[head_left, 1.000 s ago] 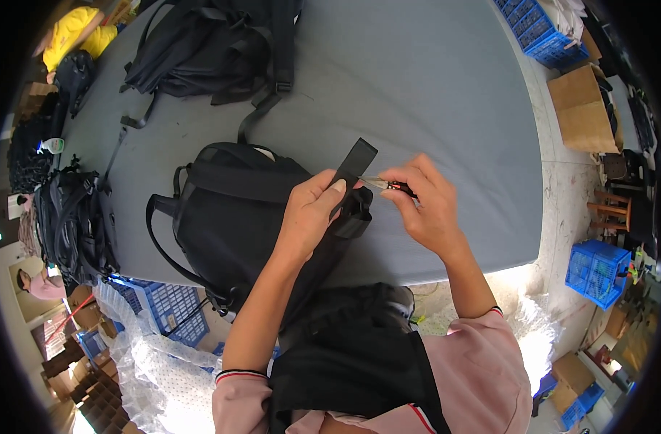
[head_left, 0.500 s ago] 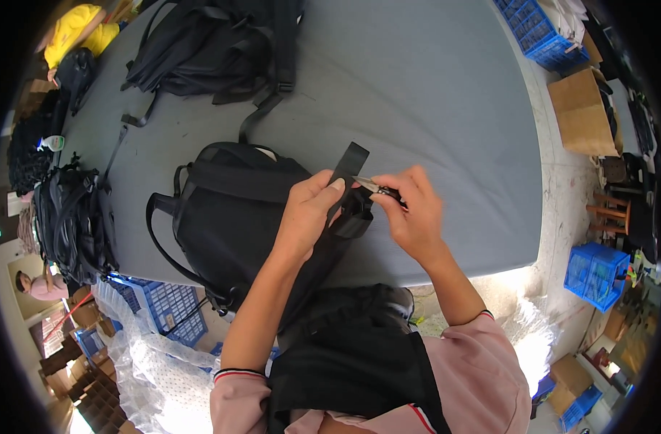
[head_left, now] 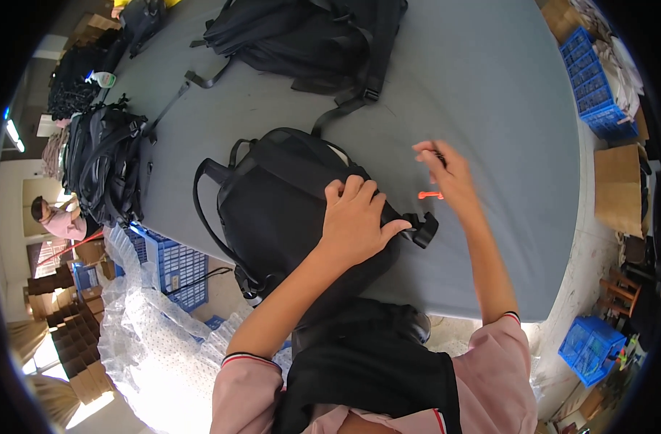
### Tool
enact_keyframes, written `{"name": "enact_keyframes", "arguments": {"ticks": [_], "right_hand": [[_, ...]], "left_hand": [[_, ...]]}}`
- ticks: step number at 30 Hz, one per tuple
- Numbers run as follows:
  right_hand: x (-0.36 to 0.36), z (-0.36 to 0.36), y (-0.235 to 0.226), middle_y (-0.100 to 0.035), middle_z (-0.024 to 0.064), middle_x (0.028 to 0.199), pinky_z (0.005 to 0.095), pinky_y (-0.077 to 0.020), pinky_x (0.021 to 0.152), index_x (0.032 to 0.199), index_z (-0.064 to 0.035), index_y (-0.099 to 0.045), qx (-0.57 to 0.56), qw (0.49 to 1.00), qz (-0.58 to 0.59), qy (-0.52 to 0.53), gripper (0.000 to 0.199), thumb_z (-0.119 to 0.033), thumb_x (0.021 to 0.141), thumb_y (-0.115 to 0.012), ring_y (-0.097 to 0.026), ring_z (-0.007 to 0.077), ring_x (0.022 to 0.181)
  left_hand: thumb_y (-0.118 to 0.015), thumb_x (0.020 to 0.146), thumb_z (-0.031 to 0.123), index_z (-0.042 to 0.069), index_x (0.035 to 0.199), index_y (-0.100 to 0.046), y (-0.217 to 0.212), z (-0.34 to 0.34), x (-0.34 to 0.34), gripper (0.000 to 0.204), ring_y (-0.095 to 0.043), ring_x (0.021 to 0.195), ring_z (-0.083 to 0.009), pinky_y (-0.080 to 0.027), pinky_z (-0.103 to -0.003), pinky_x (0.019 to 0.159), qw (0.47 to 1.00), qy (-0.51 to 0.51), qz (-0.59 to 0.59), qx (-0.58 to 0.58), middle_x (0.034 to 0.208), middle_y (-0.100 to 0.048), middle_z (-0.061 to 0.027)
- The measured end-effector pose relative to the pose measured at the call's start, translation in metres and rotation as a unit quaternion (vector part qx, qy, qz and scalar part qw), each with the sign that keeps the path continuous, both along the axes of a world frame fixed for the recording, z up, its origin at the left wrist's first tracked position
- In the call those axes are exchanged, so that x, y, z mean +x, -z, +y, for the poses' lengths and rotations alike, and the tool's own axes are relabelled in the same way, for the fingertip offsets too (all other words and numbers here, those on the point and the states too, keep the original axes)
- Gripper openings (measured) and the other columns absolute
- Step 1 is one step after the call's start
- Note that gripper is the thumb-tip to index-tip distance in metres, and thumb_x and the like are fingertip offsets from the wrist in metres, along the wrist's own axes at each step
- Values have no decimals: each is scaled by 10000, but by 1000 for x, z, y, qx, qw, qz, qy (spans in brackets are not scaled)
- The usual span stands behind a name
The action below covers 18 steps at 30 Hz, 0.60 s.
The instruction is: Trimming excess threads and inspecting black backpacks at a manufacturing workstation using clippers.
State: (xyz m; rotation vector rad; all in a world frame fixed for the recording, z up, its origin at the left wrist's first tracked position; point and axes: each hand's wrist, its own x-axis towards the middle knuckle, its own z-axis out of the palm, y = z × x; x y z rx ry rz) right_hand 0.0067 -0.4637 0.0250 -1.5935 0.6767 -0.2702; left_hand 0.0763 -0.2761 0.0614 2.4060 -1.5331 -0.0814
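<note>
On the table lies a black backpack (head_left: 273, 202) with a looped carry handle. My left hand (head_left: 356, 220) presses on its right part, fingers curled over the fabric and thumb stretched out. Beside that thumb, a black strap end with a buckle (head_left: 422, 230) sticks out. My right hand (head_left: 450, 176) is raised off to the right, fingers closed around small black-handled snips (head_left: 439, 158), which they mostly hide. Close to its palm shows a small orange-red piece (head_left: 430, 194); its kind is unclear.
Another black backpack (head_left: 301, 43) lies at the far side of the grey table (head_left: 489, 94). More black bags (head_left: 103, 163) pile up along the left edge. Blue crates (head_left: 182, 267), bubble wrap (head_left: 157, 325) and a cardboard box (head_left: 618, 192) stand around. A person (head_left: 61, 218) is at far left.
My left hand has let go of the strap end and settled on the backpack. My right hand has drawn away from the strap with the snips. The orange-red piece now shows.
</note>
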Motion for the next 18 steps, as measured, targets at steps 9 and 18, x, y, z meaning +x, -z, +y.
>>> {"name": "enact_keyframes", "arguments": {"ticks": [9,18], "right_hand": [[1,20,-7,-647,10,691,226,-424,553,1000,-32,-617,111,915,135,-364,227,-204,914,-496,-460,70,543],[-8,37,-31,-529,-5,532,216,-340,463,948,-30,-630,222,878,133,-403,216,-226,883,-566,-465,52,498]], "left_hand": [[-733,689,311,90,563,-534,-43,90,19,322,-426,630,-205,-301,-347,735,986,-2,152,-62,570,-420,-11],[-723,686,260,66,521,-458,-38,120,25,368,-419,565,-205,-294,-346,702,975,-6,189,-117,527,-425,-28]]}}
